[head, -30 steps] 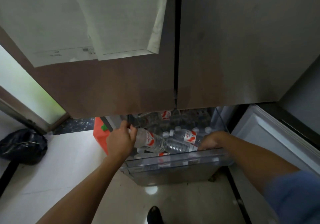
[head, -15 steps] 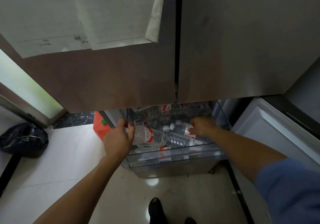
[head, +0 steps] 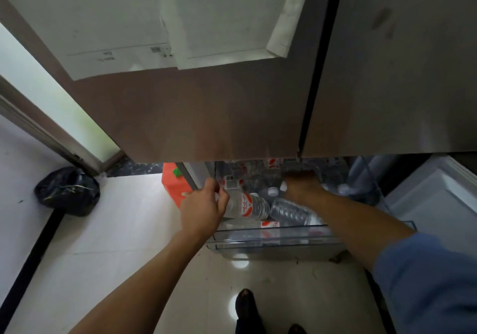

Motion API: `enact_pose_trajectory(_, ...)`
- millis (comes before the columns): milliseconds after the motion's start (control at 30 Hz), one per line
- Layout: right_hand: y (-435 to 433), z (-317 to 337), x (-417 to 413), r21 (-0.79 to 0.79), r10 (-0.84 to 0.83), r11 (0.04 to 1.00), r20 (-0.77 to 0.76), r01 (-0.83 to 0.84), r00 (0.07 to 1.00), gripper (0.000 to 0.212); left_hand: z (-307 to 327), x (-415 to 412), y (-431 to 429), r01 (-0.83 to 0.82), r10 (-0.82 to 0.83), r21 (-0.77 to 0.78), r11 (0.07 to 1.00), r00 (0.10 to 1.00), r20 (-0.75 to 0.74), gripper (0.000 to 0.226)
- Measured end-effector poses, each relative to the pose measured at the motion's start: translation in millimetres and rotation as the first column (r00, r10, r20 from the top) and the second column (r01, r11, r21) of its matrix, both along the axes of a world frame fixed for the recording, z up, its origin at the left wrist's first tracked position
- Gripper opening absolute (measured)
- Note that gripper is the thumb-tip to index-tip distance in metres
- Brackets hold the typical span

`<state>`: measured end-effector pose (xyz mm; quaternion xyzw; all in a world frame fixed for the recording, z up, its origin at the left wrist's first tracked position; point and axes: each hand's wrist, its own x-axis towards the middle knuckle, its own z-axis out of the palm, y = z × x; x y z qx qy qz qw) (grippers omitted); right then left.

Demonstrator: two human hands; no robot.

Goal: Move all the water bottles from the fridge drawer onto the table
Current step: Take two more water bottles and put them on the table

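The left hand (head: 204, 209) curls its fingers round a water bottle (head: 247, 205) lying on its side atop the other bottles (head: 291, 212) in the open fridge drawer (head: 271, 235), while the right hand (head: 302, 185) reaches deeper among them, too blurred to tell its grip.

The lower edge of the fridge door (head: 206, 116) hides the back of the drawer (head: 271, 233), so I cannot count the bottles lying deeper inside. The right hand (head: 302, 186) is blurred and its fingertips vanish in the shadow under that door; I cannot tell whether it holds anything. The left hand (head: 204, 209) covers the cap end of the water bottle (head: 245, 205) it grips. Print on the papers (head: 129, 23) is too small to read. The blue sleeve (head: 433, 282) runs off the right edge, and a dark shoe (head: 245, 305) is cut by the bottom edge.
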<state>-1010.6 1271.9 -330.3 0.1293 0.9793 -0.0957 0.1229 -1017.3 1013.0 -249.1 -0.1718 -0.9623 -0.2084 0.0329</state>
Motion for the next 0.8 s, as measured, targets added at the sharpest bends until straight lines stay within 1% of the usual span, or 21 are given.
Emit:
enact_pose_trajectory(33,0,7,4,0.034,0.018,0.999,-0.038,-0.017,0.999,0.03,1,-3,3,0.013,-0.013,0.001,1.0,1.0,-0.003,0.023)
enact_pose_trajectory(100,3,21,17,0.166,0.129,0.98,-0.102,-0.11,0.986,0.037,3,-8,12,0.051,-0.051,-0.022,0.998,0.999,-0.004,0.03)
enact_pose_trajectory(133,5,29,24,0.198,0.169,0.97,-0.132,-0.141,0.977,0.037,5,-9,17,0.076,-0.077,-0.047,0.996,0.997,-0.014,0.035)
enact_pose_trajectory(200,10,46,39,0.202,0.206,0.964,-0.177,-0.17,0.962,0.039,7,-10,29,0.126,-0.13,-0.1,0.987,0.991,-0.031,0.039)
enact_pose_trajectory(300,18,67,62,0.271,0.244,0.943,-0.161,-0.195,0.956,0.046,11,-6,43,0.186,-0.191,-0.149,0.971,0.981,-0.025,0.03)
enact_pose_trajectory(367,27,78,77,0.289,0.275,0.932,-0.166,-0.22,0.947,0.044,15,-3,49,0.207,-0.217,-0.193,0.959,0.976,-0.033,0.028)
enact_pose_trajectory(433,40,88,93,0.25,0.286,0.941,-0.235,-0.227,0.929,0.037,22,1,52,0.208,-0.227,-0.214,0.954,0.971,-0.068,0.027)
enact_pose_trajectory(533,55,100,110,0.226,0.256,0.958,-0.413,-0.174,0.874,0.032,41,6,51,0.169,-0.205,-0.212,0.963,0.965,-0.163,0.027)
enact_pose_trajectory(600,51,114,113,0.202,0.228,0.969,-0.498,-0.144,0.837,0.031,57,9,45,0.129,-0.18,-0.22,0.967,0.957,-0.227,0.027)
enact_pose_trajectory(700,28,144,109,0.239,0.286,0.956,-0.636,-0.169,0.717,0.031,79,16,29,0.056,-0.128,-0.227,0.972,0.941,-0.315,0.025)
enact_pose_trajectory(800,0,171,103,0.273,0.344,0.939,-0.694,-0.21,0.633,0.031,97,24,4,0.005,-0.094,-0.231,0.973,0.923,-0.374,0.024)
